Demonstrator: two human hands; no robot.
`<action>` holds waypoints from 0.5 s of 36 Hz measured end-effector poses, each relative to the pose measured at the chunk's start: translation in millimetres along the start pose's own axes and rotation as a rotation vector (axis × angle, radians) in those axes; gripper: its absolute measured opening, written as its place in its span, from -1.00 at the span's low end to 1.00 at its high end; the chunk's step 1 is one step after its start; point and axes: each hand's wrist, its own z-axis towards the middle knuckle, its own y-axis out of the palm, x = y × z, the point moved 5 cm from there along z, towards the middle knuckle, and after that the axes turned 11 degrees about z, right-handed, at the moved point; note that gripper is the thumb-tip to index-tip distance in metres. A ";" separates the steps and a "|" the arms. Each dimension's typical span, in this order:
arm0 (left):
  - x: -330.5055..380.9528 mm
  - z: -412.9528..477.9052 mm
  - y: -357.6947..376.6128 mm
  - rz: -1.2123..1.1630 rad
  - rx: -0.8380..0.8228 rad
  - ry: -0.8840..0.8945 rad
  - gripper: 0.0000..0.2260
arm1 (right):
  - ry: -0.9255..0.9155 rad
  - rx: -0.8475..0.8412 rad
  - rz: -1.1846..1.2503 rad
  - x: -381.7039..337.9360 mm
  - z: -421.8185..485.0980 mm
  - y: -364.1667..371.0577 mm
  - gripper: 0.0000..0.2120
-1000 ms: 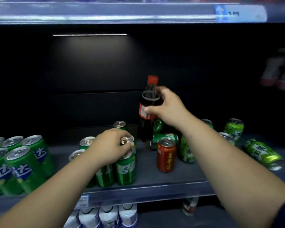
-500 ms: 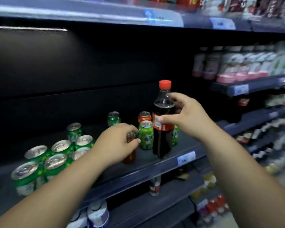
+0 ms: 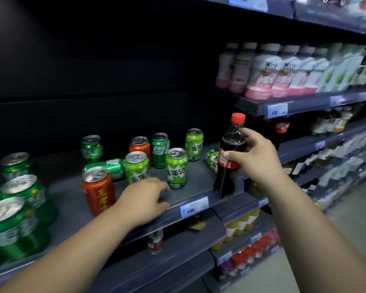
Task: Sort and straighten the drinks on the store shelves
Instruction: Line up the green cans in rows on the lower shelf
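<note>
- On the middle shelf [image 3: 199, 185] of a store aisle, drinks stand mixed: green cans [image 3: 21, 199] bunch at the left, with pale cans [image 3: 176, 168] and red ones scattered across the centre.
- The bottle [image 3: 230, 157] of cola, the tallest thing here, is upright at the shelf's right end with its base level with the front edge. Whether it rests there or hangs just clear cannot be told.
- The right hand [image 3: 257, 158] wraps the bottle at the label, thumb in front and fingers behind, in a full grip.
- The left hand [image 3: 144, 199] lies on the shelf's front edge just beside the red can [image 3: 98, 191], fingers relaxed and holding nothing.
- The step in hand looks like taking the bottle out from among the cans. More cola [image 3: 281, 127] shows in the next bay to the right, a likely home for it.
- Done well, the bottle would rise straight up before it travels right, stay upright, and land label outward beside its own kind. The grip at the label, well above the base, lets the base swing, so a slow carry suits.
- A tipped can [image 3: 212, 158] lies just behind the bottle, and a careless sweep could set it rolling.
- A second fallen can [image 3: 108, 168] lies behind the red can, near the free left hand, and needs righting.
</note>
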 end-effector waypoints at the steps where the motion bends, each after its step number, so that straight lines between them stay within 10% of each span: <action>1: 3.5 6.5 5.4 -0.002 -0.014 -0.011 -0.63 | -0.006 -0.017 -0.002 2.1 7.7 -5.4 -0.54; 18: 12.5 22.1 31.8 -0.018 -0.082 -0.247 -0.56 | -0.041 -0.336 0.088 35.3 69.5 41.6 -0.48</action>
